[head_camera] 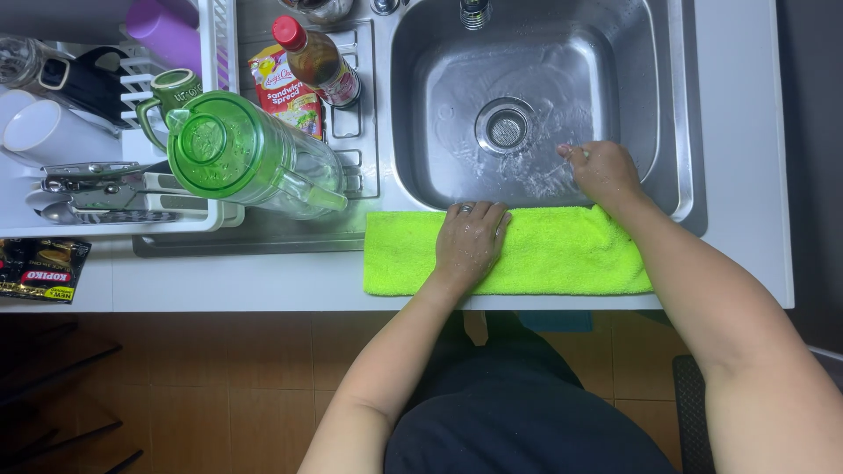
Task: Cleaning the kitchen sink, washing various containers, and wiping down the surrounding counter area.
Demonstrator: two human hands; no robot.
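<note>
Your left hand [470,241] lies flat, fingers spread, on the bright green microfibre cloth [562,250] at the desk edge. Your right hand [604,168] reaches into the wet steel sink [439,114]; I cannot tell if its curled fingers hold something.

The left grip [470,237] lies flat on a folded cloth [562,254] that is spread along the front edge of the worktop [746,132], just before the sink [672,114]. The right grip [601,168] is to its right and behind it, inside the sink basin, with the drain [505,127] just to its left. Well to the left of both grips, a lidded jug [241,158] lies on the draining board with a bottle [318,61] and a sachet [285,92] behind it, a dish rack [219,53] farther left, and a packet [39,268] on the worktop's front left edge.
</note>
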